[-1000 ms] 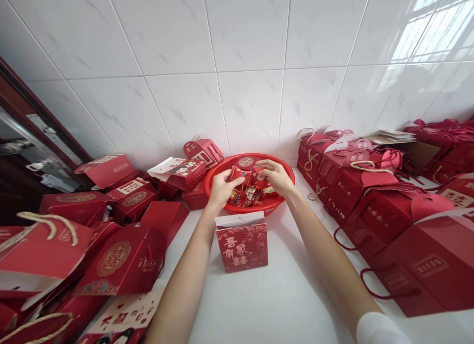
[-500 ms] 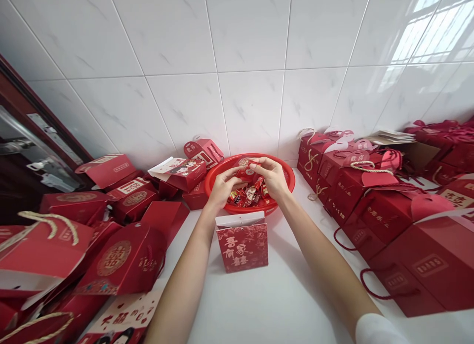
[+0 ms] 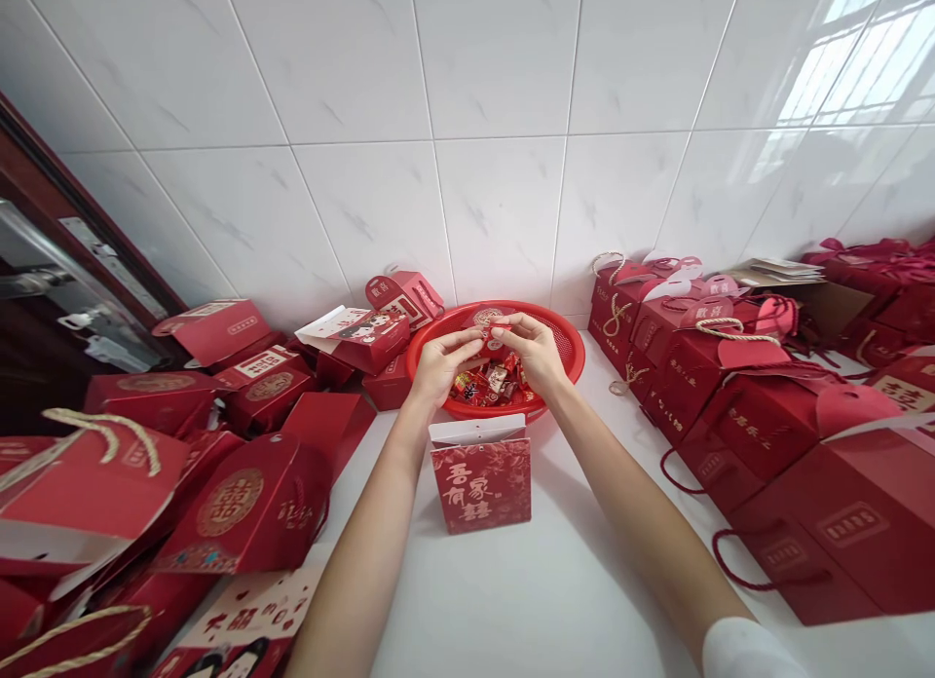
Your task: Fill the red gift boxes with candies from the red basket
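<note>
Above the red plastic basket (image 3: 574, 345), my left hand (image 3: 442, 363) and my right hand (image 3: 539, 351) pinch a small red box (image 3: 496, 337) between their fingertips. A gold emblem shows on its upper flap; part of the box is hidden by my fingers. Wrapped candies (image 3: 495, 382) in red and gold lie in the basket below. In front of it stands a red paper gift box (image 3: 486, 488) with pale lettering, upright, its white inner edge showing at the top.
Several red gift boxes (image 3: 241, 508) lie piled on the left, some tipped over. A row of red boxes with handles (image 3: 796, 522) stands on the right. White tiled wall (image 3: 501, 191) closes the back, and a dark door frame (image 3: 80, 210) is at the left.
My fingers have closed in on the small box, bringing the hands slightly closer together, and its emblem flap now stands up more. The view has shifted a little; the gift box stands as before.
</note>
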### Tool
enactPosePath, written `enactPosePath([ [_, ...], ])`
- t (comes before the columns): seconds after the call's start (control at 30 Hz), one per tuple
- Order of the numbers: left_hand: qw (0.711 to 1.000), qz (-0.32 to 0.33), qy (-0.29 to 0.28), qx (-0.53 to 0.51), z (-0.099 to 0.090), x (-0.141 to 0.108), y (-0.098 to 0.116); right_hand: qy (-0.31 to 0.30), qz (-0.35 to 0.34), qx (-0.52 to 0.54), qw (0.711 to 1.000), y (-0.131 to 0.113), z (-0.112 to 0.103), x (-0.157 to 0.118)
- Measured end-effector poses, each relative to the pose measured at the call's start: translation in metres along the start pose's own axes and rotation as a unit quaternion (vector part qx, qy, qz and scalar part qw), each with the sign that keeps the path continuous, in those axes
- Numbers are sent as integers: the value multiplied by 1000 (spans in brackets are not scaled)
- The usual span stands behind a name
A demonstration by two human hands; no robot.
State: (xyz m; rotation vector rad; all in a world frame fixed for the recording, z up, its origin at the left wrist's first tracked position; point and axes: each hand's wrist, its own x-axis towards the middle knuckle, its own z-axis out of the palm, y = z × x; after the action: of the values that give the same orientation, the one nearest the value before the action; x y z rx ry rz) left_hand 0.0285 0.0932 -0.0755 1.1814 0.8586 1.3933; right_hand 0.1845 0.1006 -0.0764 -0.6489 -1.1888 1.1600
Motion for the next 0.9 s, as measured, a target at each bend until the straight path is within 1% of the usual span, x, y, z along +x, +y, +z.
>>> enactPosePath([
  [0.1,1000,3,20,-5,-3,1,-1,5,2,7,1000,0,-1,0],
  [0.17,1000,-10,14,-22,-5,3,-1,1,5,10,1000,-2,-2,0],
  [0.3,997,-52,-56,-30,-8,1,1,-15,2,22,1000,-4,-2,0],
  [0.4,992,-72,-93,-38,-5,-4,6,-26,4,18,999,-4,0,-2],
  [0.47,989,-91,-117,-25,-2,-8,9,-31,11,2,999,-3,1,-3],
  [0.5,988,-98,-120,-14,0,-10,10,-33,14,-10,999,-2,2,-3],
  [0.53,989,-100,-111,-4,2,-11,10,-34,14,-24,999,-2,2,-3],
  [0.57,991,-97,-90,0,4,-11,10,-33,11,-41,999,-1,1,-2],
  [0.63,996,-81,-29,-8,6,-10,8,-21,-2,-90,996,-1,-5,1],
  [0.7,997,-65,17,-29,7,-7,4,-16,-20,-174,984,-1,-15,6],
  [0.73,997,-59,27,-38,7,-5,2,-32,-23,-229,973,-1,-21,9],
  [0.8,997,-52,39,-41,7,-1,-3,-102,-13,-331,938,-1,-33,14],
  [0.87,997,-42,63,-31,6,2,-7,-177,12,-391,903,-1,-41,19],
  [0.9,996,-35,79,-29,5,3,-8,-205,24,-409,889,-1,-43,20],
])
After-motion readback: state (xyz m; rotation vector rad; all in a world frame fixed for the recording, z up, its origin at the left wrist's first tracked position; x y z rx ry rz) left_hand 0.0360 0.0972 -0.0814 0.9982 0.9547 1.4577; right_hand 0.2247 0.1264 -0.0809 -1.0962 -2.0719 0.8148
